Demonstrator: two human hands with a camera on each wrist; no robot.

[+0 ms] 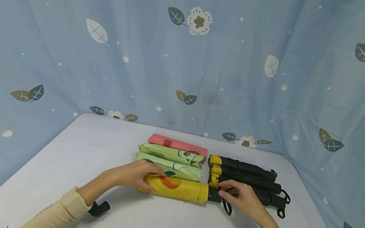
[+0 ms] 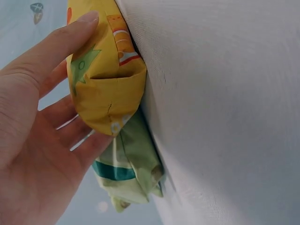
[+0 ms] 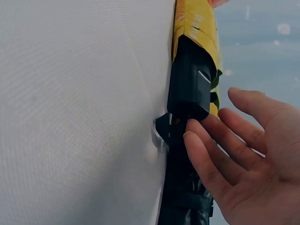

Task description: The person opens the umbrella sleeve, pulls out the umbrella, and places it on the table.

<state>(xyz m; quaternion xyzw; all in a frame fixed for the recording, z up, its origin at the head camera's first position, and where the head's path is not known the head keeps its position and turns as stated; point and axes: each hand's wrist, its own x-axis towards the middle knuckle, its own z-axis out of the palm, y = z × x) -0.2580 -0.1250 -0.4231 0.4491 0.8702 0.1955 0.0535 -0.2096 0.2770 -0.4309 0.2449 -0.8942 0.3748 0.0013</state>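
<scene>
A yellow folded umbrella (image 1: 174,188) with a fruit print and a black handle (image 1: 214,195) lies crosswise at the front of a row. My left hand (image 1: 135,174) holds its left end; in the left wrist view the thumb lies on the yellow cloth and the other fingers reach round the far side. At the other end, my right hand (image 1: 239,196) has its fingertips at the tip of the black handle (image 3: 190,89), fingers loosely bent and not wrapped round it. A dark strap loop (image 1: 226,206) hangs beside those fingers.
Behind the yellow umbrella lie two light green folded umbrellas (image 1: 168,167) and a red one (image 1: 177,144). To the right, several black folded umbrellas (image 1: 245,168) with yellow ends lie side by side. A white table (image 1: 157,225) carries them, with a blue patterned curtain (image 1: 211,66) around it.
</scene>
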